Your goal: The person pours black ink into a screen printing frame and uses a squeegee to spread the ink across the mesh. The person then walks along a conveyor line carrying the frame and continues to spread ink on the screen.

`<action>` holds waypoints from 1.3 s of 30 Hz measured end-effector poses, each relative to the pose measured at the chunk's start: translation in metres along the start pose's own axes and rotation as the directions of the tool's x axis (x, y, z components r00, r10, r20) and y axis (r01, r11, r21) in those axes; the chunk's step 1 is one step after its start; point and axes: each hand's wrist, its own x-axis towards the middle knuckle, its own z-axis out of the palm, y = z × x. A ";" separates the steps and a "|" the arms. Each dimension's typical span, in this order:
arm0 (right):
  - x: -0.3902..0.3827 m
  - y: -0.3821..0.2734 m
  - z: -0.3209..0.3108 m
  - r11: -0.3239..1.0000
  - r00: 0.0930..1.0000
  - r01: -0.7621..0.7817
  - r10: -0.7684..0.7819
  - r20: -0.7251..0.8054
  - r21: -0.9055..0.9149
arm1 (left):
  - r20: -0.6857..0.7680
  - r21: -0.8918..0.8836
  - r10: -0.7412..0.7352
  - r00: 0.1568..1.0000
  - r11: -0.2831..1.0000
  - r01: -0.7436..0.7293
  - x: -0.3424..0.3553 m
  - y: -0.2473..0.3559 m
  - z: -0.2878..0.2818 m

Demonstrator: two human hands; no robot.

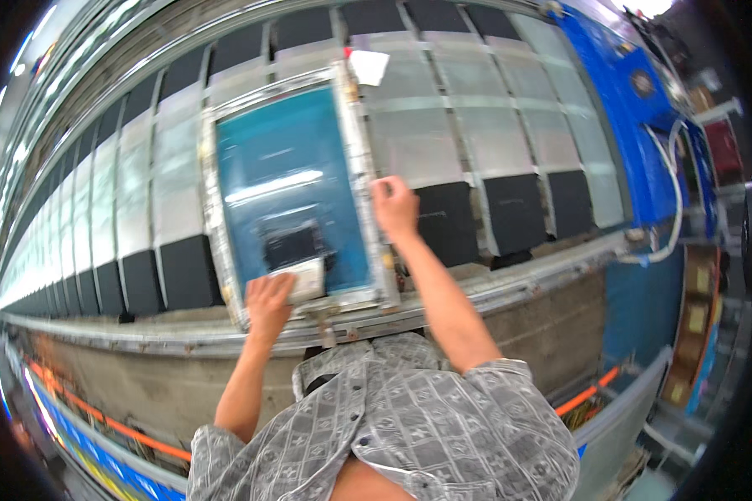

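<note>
Touching pale block (310, 282) inside frame (357, 142), left fingers (271, 288) half-bend (right fingers (383, 189) curl; grips unclear).

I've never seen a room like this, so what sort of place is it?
Probably a screen-printing workshop: a framed teal screen lies on a long bench, where dark flat pieces repeat in rows.

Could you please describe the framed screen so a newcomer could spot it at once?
On the long table lies a row of pale, dark-ended panels. Among them, by the person's left hand and right hand, is the framed screen; unlike them, it is teal inside a whitish rim.
</note>
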 end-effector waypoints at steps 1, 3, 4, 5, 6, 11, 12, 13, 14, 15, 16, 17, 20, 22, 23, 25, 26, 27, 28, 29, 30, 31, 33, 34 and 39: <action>-0.012 -0.001 0.023 0.999 1.000 0.005 -0.004 -0.005 0.050 | 0.023 -0.016 -0.007 1.000 1.000 0.007 -0.004 -0.017 -0.011; -0.037 -0.003 0.065 0.982 1.000 0.025 -0.022 -0.017 0.186 | 0.051 -0.040 -0.012 0.999 0.999 0.014 -0.017 -0.052 -0.027; -0.044 -0.010 0.076 0.980 1.000 -0.005 0.004 0.002 0.198 | 0.061 -0.043 -0.015 0.998 0.999 0.017 -0.022 -0.063 -0.035; -0.052 -0.019 0.083 0.977 0.999 -0.036 0.032 0.023 0.212 | 0.074 -0.046 -0.019 0.997 0.999 0.022 -0.027 -0.073 -0.040; -0.057 -0.030 0.082 0.971 0.993 -0.101 0.085 0.084 0.217 | 0.081 -0.046 -0.028 0.996 0.998 0.032 -0.032 -0.079 -0.043; -0.065 -0.027 0.108 0.993 1.000 -0.022 0.024 -0.019 0.117 | 0.121 -0.047 0.000 0.993 0.999 0.005 -0.049 -0.106 -0.038; -0.064 -0.026 0.109 0.997 1.000 -0.010 0.012 -0.023 0.077 | 0.198 -0.070 0.010 0.980 0.998 0.004 -0.046 -0.116 -0.041; -0.062 -0.025 0.108 1.000 0.999 0.021 -0.021 -0.024 -0.004 | 0.227 -0.110 0.042 0.973 0.994 -0.017 -0.038 -0.121 -0.047; -0.061 -0.027 0.106 0.998 1.000 0.021 -0.021 -0.002 -0.063 | 0.303 -0.145 0.038 0.952 0.989 0.006 -0.025 -0.127 -0.052; -0.061 -0.024 0.106 0.998 1.000 -0.004 0.004 0.003 -0.067 | 0.354 -0.136 0.033 0.935 0.991 0.016 -0.011 -0.133 -0.055; -0.061 -0.027 0.107 0.996 0.999 -0.042 0.042 0.000 -0.083 | 0.341 -0.086 0.052 0.939 0.996 -0.024 -0.001 -0.143 -0.050; -0.061 -0.021 0.111 0.995 0.999 -0.044 0.043 -0.006 -0.090 | 0.229 -0.050 0.089 0.969 0.996 -0.080 0.007 -0.154 -0.041; -0.060 -0.023 0.117 0.994 0.994 -0.089 0.093 0.055 -0.067 | 0.100 0.033 0.109 0.989 0.993 -0.113 0.036 -0.172 -0.036; -0.059 -0.024 0.122 0.994 0.992 -0.101 0.104 0.065 -0.047 | 0.133 0.041 0.099 0.986 0.994 -0.105 0.047 -0.183 -0.031; -0.059 -0.023 0.120 0.993 0.992 -0.107 0.109 0.063 -0.046 | 0.153 0.033 0.103 0.983 0.993 -0.109 0.050 -0.183 -0.027; -0.060 -0.023 0.118 0.992 0.991 -0.116 0.118 0.061 -0.045 | 0.123 0.024 0.095 0.988 0.995 -0.099 0.047 -0.181 -0.022; -0.060 -0.027 0.115 0.992 0.991 -0.120 0.123 0.060 -0.047 | 0.111 0.020 0.091 0.990 0.995 -0.094 0.045 -0.179 -0.020; -0.061 -0.029 0.113 0.991 0.990 -0.124 0.127 0.061 -0.049 | 0.098 0.017 0.085 0.992 0.996 -0.087 0.042 -0.178 -0.019; -0.062 -0.029 0.112 0.990 0.989 -0.134 0.137 0.060 -0.047 | 0.109 -0.010 0.080 0.991 0.997 -0.080 0.040 -0.177 -0.017; -0.061 -0.027 0.112 0.989 0.988 -0.139 0.142 0.059 -0.040 | 0.116 -0.032 0.075 0.990 0.997 -0.072 0.039 -0.175 -0.017; -0.060 -0.027 0.111 0.989 0.988 -0.144 0.146 0.059 -0.034 | 0.122 -0.053 0.069 0.990 0.997 -0.063 0.037 -0.174 -0.016; -0.061 -0.026 0.112 0.988 0.987 -0.148 0.150 0.064 -0.037 | 0.125 -0.036 0.067 0.990 0.997 -0.063 0.033 -0.172 -0.016; -0.061 -0.024 0.110 0.987 0.985 -0.156 0.158 0.064 -0.042 | 0.127 -0.001 0.071 0.989 0.997 -0.071 0.020 -0.163 -0.018; -0.062 -0.021 0.112 0.991 0.990 -0.129 0.130 0.047 -0.029 | 0.141 -0.016 0.067 0.988 0.998 -0.065 0.012 -0.160 -0.017; -0.060 -0.025 0.113 0.987 0.984 -0.157 0.160 0.081 -0.045 | 0.209 -0.043 0.051 0.977 0.998 -0.043 -0.029 -0.134 -0.024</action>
